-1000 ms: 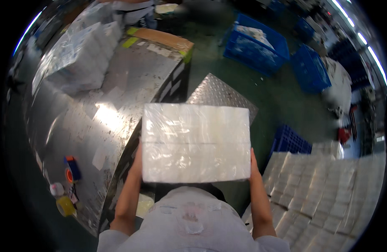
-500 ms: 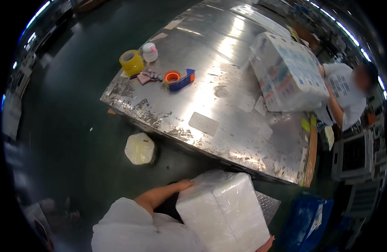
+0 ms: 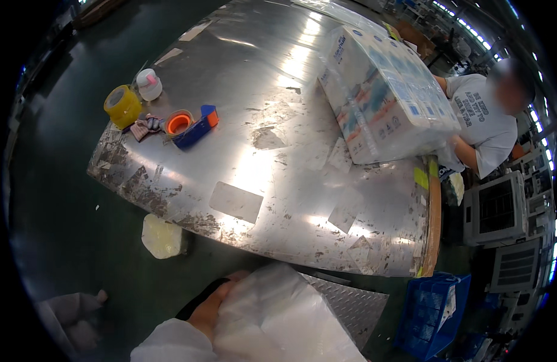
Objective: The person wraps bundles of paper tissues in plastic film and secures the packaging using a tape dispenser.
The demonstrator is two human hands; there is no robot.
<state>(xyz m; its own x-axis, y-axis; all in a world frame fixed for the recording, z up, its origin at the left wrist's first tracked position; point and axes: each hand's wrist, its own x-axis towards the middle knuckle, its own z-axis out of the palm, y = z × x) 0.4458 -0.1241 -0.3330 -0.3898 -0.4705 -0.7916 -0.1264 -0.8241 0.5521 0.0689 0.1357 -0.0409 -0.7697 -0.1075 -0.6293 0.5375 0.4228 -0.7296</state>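
A large white bundle (image 3: 278, 320) in clear plastic wrap is at the lower middle, close against my body and below the near edge of the metal table (image 3: 302, 199). My left hand (image 3: 230, 282) grips its far left corner; the fingers are partly hidden and blurred. The bundle's right part runs out at the lower edge, and my right hand is out of view. Across the table, a person in a white T-shirt (image 3: 480, 120) has both arms around a big plastic-wrapped pack of printed tissue packages (image 3: 381, 96), tilted on the tabletop.
At the table's left corner are a yellow tape roll (image 3: 122, 107), a white bottle (image 3: 149, 84), gloves (image 3: 147, 127) and a blue tape dispenser (image 3: 195, 128). A pale stool (image 3: 162, 236) stands below it. A blue crate (image 3: 432, 314) and a diamond-plate metal sheet (image 3: 351, 304) are at the right.
The view has shifted right and nearer the table. The white bundle sits lower in view, and my right hand has left the picture. Across the table, the wrapped pack stays in the person's arms.
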